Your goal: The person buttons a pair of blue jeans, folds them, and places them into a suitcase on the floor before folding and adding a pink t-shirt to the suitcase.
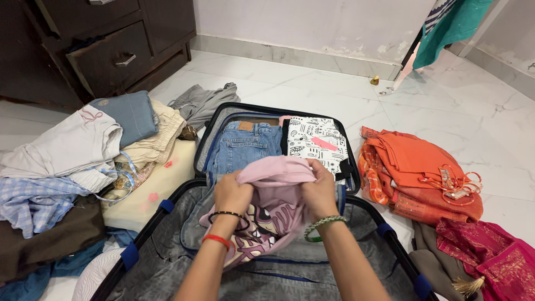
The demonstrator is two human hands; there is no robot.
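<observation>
An open hard-shell suitcase (167, 262) with grey fabric lining spreads below. Folded denim jeans (241, 146) lie at twelve o'clock. Centre, a soft pink printed garment (267, 214) bunches; left hand (233, 193) and right hand (319, 192) clench its folds.
</observation>
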